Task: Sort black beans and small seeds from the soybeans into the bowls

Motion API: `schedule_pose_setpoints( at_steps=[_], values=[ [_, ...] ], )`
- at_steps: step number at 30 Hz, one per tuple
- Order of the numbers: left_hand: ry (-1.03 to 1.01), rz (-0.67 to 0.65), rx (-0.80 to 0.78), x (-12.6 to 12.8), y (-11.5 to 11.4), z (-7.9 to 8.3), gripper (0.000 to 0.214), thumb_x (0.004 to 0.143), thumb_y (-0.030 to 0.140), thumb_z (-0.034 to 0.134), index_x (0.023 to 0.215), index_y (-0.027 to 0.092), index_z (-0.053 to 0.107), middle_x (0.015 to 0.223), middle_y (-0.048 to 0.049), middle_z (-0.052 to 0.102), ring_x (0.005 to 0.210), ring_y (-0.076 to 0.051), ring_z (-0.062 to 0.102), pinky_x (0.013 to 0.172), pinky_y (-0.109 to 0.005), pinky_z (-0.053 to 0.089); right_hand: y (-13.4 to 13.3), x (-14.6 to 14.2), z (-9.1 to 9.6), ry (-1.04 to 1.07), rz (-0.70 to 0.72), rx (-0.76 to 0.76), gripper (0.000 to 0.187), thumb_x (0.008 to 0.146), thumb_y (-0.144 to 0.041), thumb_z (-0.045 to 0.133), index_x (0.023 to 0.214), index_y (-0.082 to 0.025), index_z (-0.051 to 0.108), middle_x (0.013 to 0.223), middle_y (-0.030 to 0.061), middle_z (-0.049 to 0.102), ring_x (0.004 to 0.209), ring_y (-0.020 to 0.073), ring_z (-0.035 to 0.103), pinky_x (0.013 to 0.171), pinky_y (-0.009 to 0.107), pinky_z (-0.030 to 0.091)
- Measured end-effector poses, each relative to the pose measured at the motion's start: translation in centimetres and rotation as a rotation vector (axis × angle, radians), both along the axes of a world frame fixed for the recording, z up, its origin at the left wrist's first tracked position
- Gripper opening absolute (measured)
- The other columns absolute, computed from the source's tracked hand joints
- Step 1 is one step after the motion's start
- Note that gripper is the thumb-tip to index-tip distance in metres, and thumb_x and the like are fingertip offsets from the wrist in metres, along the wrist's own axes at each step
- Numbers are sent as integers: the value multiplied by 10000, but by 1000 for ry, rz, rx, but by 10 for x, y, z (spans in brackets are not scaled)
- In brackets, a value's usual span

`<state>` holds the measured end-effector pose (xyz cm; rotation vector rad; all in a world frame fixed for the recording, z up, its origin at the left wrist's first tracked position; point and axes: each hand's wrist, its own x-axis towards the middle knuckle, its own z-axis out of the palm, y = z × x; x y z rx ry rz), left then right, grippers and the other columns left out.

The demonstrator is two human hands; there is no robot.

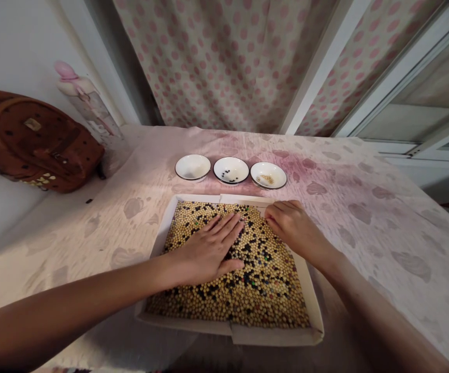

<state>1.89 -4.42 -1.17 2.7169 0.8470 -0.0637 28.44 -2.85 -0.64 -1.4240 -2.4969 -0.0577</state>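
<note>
Apparently levelling beads (271,290) in the shallow box (276,335), at six o'clock from the bowls (234,166), with left hand (212,248) flat, thumb apart, and right hand (292,223) curled at two o'clock, grip indeterminable; presumably calling next for light contact.

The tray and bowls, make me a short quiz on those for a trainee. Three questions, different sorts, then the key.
1. Which bowl, as pictured, holds black pieces? A: left. B: middle. C: right.
2. True or false: the left hand is spread over the pieces in the tray.
3. Fill in: the ___ hand is curled by the tray's far right corner.

Key:
1. B, the middle bowl.
2. True.
3. Right hand.
</note>
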Motion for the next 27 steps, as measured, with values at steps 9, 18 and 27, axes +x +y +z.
schedule_pose_setpoints(
  at_steps=[9,18,27],
  values=[
    [-182,181,45,-24,23,21,651,1098,489,260,1658,226,57,1716,-85,108,1577,-294,121,1294,-490,174,0,8,4,7,-8,-16,233,942,-107,420,849,-199,614,830,73,654,822,227,611,835,395,406],
    [-553,483,215,-49,52,14,412,1085,379,349,1447,247,494,1582,-83,438,1507,-267,347,1257,-520,313,2,4,0,23,46,-31,211,981,-169,440,877,-199,621,841,66,654,836,225,619,848,397,407],
    [-495,503,234,-65,55,2,401,1077,296,357,1445,200,486,1578,-123,430,1508,-274,346,1260,-507,322,5,5,-4,25,50,-37,197,977,-166,435,828,-208,555,800,44,619,788,212,578,824,391,403]
  ],
)
